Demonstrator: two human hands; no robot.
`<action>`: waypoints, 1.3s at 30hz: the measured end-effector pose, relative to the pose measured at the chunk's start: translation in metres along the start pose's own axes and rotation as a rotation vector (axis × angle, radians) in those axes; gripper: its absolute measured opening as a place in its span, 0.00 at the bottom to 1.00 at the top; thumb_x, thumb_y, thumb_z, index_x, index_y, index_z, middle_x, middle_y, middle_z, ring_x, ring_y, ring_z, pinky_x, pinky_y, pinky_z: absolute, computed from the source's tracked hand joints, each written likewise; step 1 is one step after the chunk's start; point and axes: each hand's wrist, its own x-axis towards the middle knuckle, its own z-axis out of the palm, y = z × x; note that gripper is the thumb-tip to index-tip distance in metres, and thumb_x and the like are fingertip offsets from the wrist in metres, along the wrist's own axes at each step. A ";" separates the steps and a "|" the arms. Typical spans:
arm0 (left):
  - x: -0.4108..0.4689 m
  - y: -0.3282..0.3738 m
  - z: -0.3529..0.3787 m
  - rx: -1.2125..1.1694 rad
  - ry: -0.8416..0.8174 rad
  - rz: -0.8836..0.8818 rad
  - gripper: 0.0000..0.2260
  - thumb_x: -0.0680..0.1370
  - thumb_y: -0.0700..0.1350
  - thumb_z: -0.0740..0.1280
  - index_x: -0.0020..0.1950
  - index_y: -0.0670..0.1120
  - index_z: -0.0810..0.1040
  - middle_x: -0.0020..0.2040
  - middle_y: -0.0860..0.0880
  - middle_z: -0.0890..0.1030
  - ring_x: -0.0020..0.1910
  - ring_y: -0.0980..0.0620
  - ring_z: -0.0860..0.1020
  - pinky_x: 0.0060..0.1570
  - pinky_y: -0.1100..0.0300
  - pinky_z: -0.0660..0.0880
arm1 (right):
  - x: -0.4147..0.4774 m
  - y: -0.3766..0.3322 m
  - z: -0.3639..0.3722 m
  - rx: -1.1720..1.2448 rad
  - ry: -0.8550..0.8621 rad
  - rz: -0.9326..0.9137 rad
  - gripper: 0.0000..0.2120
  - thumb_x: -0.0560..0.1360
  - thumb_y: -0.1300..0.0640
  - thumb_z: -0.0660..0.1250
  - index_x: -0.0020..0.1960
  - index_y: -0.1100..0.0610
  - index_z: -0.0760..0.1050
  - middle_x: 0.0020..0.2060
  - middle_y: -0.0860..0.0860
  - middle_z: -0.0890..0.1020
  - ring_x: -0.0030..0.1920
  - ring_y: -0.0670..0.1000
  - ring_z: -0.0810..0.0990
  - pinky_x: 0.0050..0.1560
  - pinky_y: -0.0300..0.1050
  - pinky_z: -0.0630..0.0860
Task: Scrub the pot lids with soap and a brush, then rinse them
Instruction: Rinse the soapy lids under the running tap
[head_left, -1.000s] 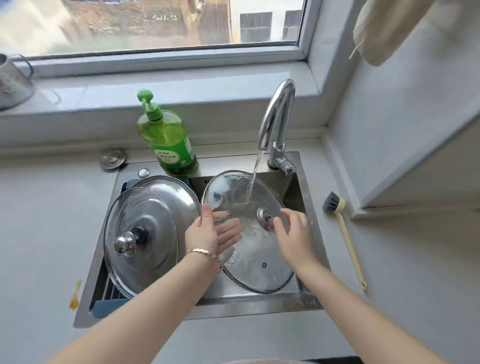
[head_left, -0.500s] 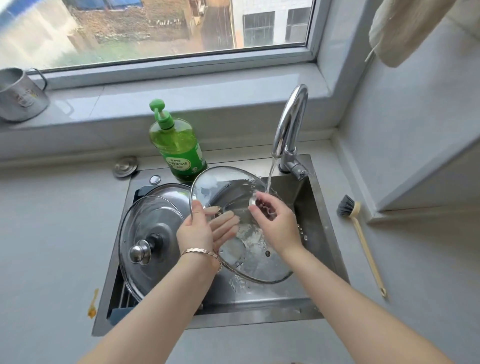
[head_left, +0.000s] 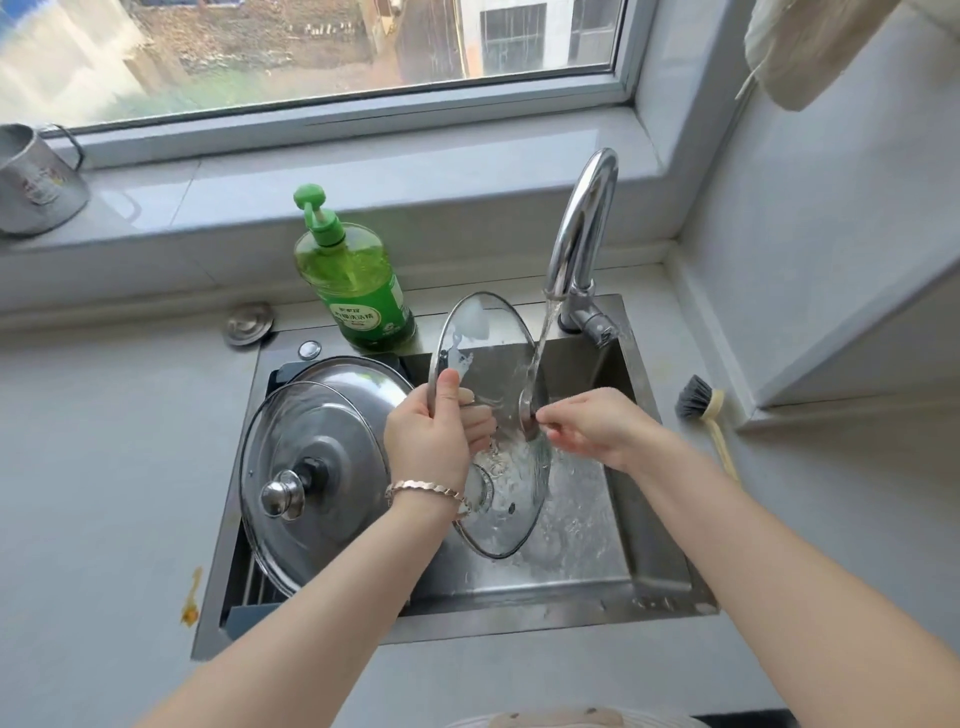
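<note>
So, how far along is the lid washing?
Scrubbing seems over: the grey-bristled brush lies on the counter. In hand: the clear glass pot lid, left hand gripping its rim, right hand pinching its knob, rinsing under the chrome tap. Remaining: two more round lids stacked beside it; their state is unclear.

A round, steel-rimmed clear glass lid (head_left: 483, 332) is tilting steeply under running water (head_left: 541, 343), with a larger knobbed glass lid (head_left: 322, 441) lying beside it.

metal mug (head_left: 36, 182) at far left end of windowsill (head_left: 415, 176). drain plug (head_left: 248, 323) on counter (head_left: 104, 467), just beyond back-left corner of sink (head_left: 519, 618). orange smear (head_left: 191, 597) on counter near sink's front-left corner. pale cloth (head_left: 810, 47) hangs top right.
</note>
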 end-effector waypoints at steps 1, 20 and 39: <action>-0.001 0.001 0.002 0.011 -0.005 0.014 0.13 0.80 0.47 0.60 0.38 0.42 0.74 0.29 0.44 0.81 0.30 0.47 0.82 0.30 0.57 0.79 | 0.000 -0.002 -0.002 0.248 -0.050 0.132 0.05 0.73 0.69 0.66 0.39 0.68 0.75 0.28 0.55 0.77 0.23 0.45 0.76 0.25 0.33 0.76; -0.002 0.002 0.011 -0.017 -0.082 -0.116 0.16 0.80 0.46 0.61 0.38 0.38 0.75 0.26 0.45 0.80 0.25 0.50 0.80 0.25 0.57 0.78 | 0.004 0.021 0.051 -0.665 0.159 -0.745 0.33 0.77 0.41 0.43 0.77 0.55 0.42 0.76 0.46 0.45 0.75 0.45 0.41 0.75 0.44 0.40; 0.009 0.010 0.001 -0.105 -0.069 -0.109 0.16 0.80 0.48 0.60 0.40 0.37 0.76 0.33 0.35 0.82 0.31 0.41 0.82 0.30 0.53 0.81 | 0.081 0.027 -0.010 -0.188 0.200 0.051 0.38 0.77 0.34 0.42 0.76 0.59 0.55 0.74 0.56 0.59 0.74 0.57 0.57 0.72 0.52 0.54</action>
